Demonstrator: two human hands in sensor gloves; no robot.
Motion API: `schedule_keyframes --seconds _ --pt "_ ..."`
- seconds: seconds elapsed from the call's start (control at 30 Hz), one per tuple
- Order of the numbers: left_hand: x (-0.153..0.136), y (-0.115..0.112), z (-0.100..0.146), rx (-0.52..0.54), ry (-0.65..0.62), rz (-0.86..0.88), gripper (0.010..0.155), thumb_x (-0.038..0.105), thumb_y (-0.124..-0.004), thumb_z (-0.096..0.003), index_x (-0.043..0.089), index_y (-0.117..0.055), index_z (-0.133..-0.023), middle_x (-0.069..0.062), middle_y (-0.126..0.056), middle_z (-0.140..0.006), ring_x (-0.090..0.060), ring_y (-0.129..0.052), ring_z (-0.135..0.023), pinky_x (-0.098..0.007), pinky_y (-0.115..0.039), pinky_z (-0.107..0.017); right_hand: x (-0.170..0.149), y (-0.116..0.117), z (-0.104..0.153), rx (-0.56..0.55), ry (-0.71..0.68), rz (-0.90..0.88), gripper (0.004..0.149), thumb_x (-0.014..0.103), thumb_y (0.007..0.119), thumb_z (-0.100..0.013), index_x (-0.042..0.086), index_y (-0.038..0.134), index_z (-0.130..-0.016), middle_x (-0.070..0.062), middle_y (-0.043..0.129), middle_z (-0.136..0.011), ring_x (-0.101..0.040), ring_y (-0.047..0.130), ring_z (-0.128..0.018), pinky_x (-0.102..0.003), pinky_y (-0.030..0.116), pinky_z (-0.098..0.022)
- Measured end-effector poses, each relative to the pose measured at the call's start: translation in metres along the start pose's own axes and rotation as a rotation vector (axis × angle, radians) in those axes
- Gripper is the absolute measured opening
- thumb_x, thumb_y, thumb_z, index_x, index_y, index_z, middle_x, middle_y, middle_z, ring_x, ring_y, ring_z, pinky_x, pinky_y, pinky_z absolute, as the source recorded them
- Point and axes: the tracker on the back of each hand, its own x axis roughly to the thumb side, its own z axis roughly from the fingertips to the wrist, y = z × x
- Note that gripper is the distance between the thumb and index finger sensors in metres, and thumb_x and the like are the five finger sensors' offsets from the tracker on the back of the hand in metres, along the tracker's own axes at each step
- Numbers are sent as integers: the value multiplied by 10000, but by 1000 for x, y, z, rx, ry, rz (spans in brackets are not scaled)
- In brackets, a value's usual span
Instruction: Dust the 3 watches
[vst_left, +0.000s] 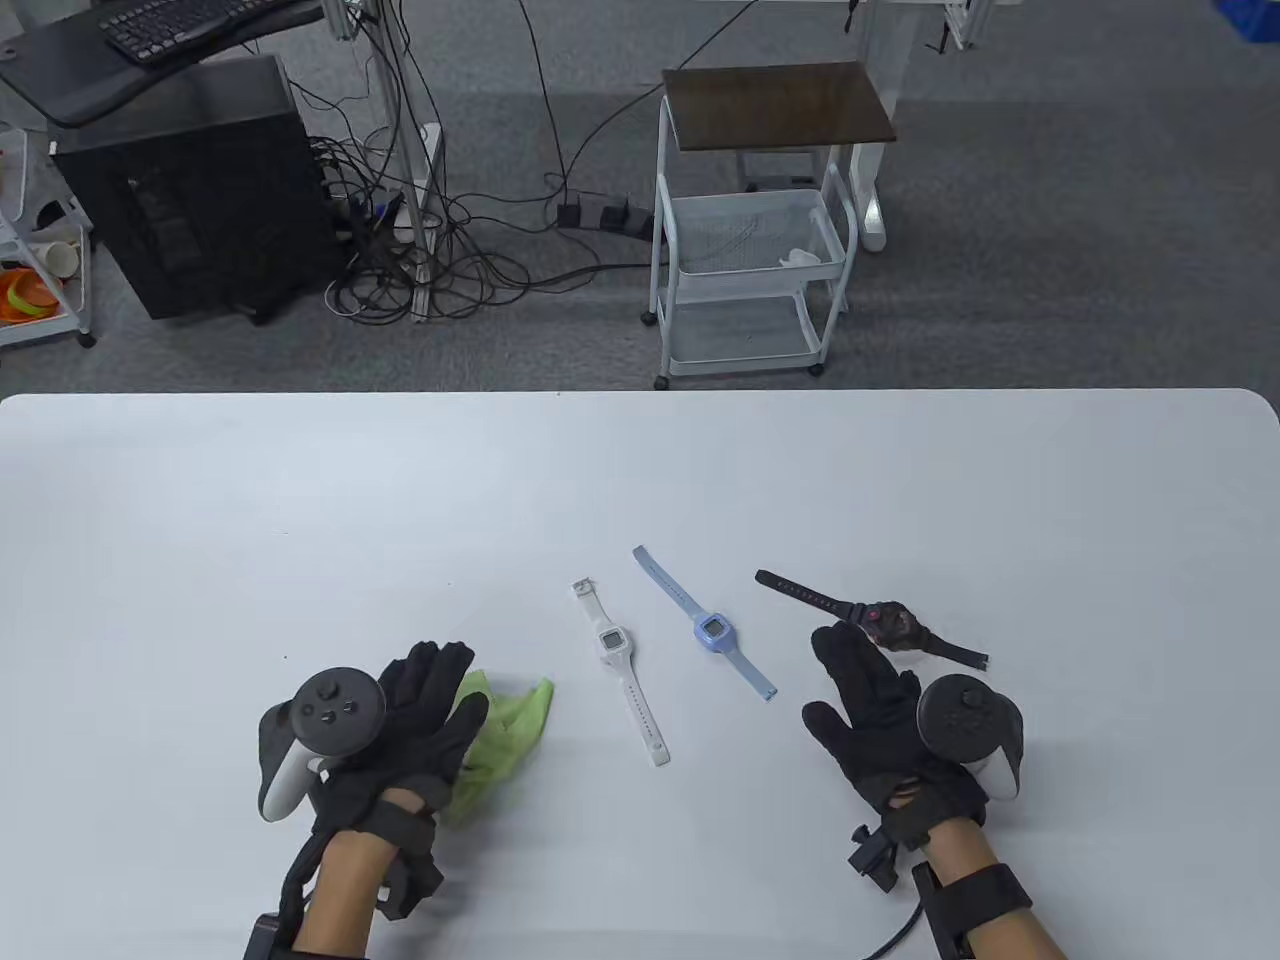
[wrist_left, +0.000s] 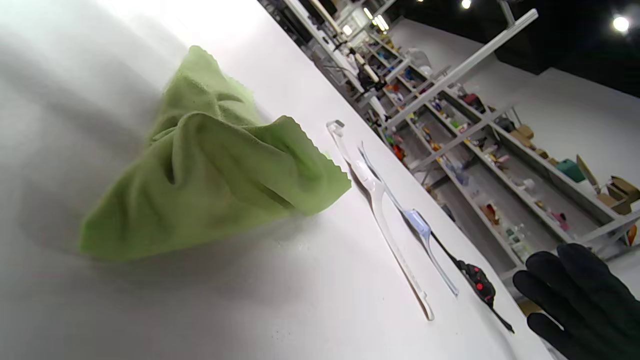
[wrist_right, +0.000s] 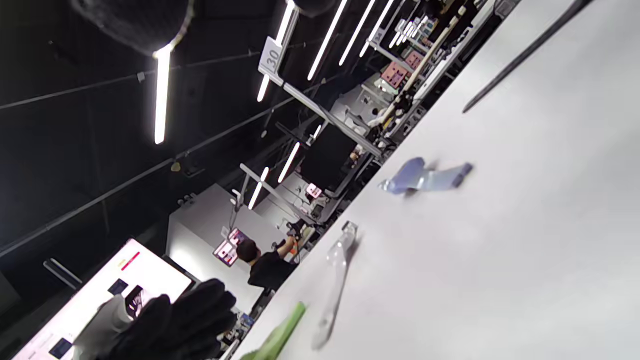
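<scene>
Watches (vst_left: 712, 632) on white table (vst_left: 300, 520), cluttered workshop

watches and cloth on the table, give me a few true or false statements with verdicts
1. Three watches lie on the table: white watch, blue watch, black watch. True.
2. The cloth is blue. False: it is green.
3. The left hand is by the cloth. True.
4. The right hand grips the white watch. False: it holds nothing, fingers straight, near the black watch.
5. The blue watch lies between the other two. True.
</scene>
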Motion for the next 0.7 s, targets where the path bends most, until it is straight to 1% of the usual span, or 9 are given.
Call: schedule_keyframes --seconds 0.27,0.37,0.5,0.57,0.63,0.7 --pt "-2 0 0 -10 4 11 753 667 -489 -557 254 -256 -1143 -112 -143 -1194 -490 -108 -1071 -717 -67 -648 4 3 1 19 -16 44 858 688 611 -431 178 348 -1068 -265 238 -1118 -602 256 -969 -841 80 -451" --pt "-2 3 0 -14 3 12 750 649 -529 -561 248 -277 -1142 -114 -158 -1195 -491 -110 -1072 -721 -60 -644 3 2 1 27 -17 54 853 678 626 -433 174 358 -1067 -264 245 -1119 -601 253 -970 -840 74 -451" --pt "3 18 6 14 -13 -28 753 611 -629 -556 238 -333 -1139 -114 -195 -1197 -489 -133 -1082 -729 -71 -648 2 1 1 18 -23 62 844 663 642 -436 166 379 -1064 -269 261 -1117 -599 257 -971 -840 71 -450" --pt "4 30 13 65 -17 -77 747 597 -659 -550 230 -374 -1135 -117 -245 -1198 -489 -175 -1090 -734 -85 -653 2 0 1 14 -23 61 841 659 648 -436 163 385 -1063 -269 264 -1117 -600 258 -970 -841 70 -450" --pt "3 39 17 97 -3 -130 741 586 -689 -541 227 -413 -1128 -117 -288 -1198 -487 -221 -1095 -740 -103 -658 3 1 1 16 -24 61 838 653 654 -436 161 392 -1062 -270 269 -1115 -599 261 -970 -840 69 -450" --pt "1 43 18 99 17 -175 733 579 -713 -533 216 -456 -1116 -121 -331 -1192 -489 -260 -1095 -744 -119 -662 3 3 1 23 -27 71 835 650 657 -437 156 403 -1060 -272 274 -1114 -600 265 -969 -841 70 -450"
